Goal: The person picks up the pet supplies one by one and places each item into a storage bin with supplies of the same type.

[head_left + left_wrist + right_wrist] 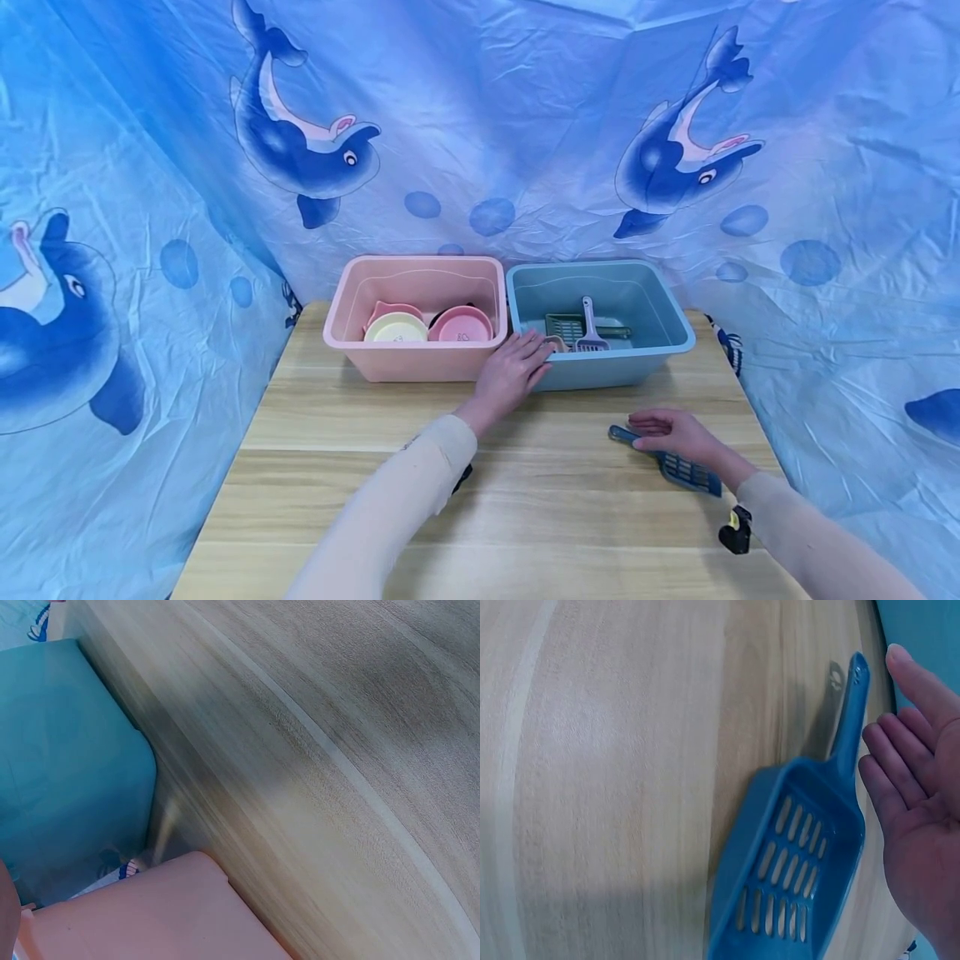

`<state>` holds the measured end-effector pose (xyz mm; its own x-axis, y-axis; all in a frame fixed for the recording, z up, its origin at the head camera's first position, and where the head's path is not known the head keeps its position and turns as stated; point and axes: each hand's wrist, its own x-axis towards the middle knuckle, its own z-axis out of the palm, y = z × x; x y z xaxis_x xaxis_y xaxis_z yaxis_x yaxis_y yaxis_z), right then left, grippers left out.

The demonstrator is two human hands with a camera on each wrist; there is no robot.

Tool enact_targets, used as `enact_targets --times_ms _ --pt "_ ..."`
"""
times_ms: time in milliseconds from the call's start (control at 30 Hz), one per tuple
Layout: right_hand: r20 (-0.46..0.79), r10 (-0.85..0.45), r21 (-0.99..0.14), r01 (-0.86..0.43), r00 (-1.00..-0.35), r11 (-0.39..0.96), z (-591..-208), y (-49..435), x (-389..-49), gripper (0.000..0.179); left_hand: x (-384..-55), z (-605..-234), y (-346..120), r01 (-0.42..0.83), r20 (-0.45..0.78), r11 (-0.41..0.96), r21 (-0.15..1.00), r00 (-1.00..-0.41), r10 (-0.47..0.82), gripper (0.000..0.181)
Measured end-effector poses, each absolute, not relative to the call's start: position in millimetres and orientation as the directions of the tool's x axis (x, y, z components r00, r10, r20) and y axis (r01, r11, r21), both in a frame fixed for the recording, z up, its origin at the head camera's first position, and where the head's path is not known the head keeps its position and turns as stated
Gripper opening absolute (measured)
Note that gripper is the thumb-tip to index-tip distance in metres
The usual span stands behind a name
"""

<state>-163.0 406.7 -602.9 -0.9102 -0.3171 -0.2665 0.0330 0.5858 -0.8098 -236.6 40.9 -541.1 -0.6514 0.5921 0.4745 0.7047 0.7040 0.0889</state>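
Observation:
A blue slotted litter scoop (688, 475) lies on the table at the right, its handle pointing toward the bins. My right hand (675, 435) hovers by that handle, thumb spread from loosely bent fingers. In the right wrist view the right hand (922, 772) is beside the scoop (832, 791), with a gap between them. My left hand (512, 372) rests with extended fingers over the near left corner of the blue bin (611, 364). Its fingertips are by a peach-coloured item (557, 342) inside. Only a sliver of the left hand (7, 911) shows in the left wrist view.
Inside the blue bin are a green scoop (566, 327) and a lilac scoop (590, 333). To its left stands a pink bin (420, 365) with a cream bowl (397, 328), a pink bowl (463, 325) and other dishes. A dolphin-print sheet (480, 167) hangs behind the wooden table (540, 517).

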Motion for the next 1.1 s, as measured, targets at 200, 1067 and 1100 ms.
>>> enact_targets --times_ms 200,1067,1100 --pt "-0.237 -0.31 -0.783 -0.008 -0.92 0.622 -613 405 -163 0.053 -237 -542 42 0.714 0.49 0.693 0.1 -0.641 0.59 0.052" --pt "-0.232 -0.329 -0.694 -0.081 -0.915 0.715 -617 393 -177 0.037 -238 -539 40 0.702 0.482 0.71 0.059 -0.643 0.595 0.051" --pt "-0.23 -0.33 -0.693 -0.083 -0.916 0.716 -617 393 -177 0.036 -238 -539 40 0.701 0.482 0.711 0.055 -0.642 0.596 0.051"
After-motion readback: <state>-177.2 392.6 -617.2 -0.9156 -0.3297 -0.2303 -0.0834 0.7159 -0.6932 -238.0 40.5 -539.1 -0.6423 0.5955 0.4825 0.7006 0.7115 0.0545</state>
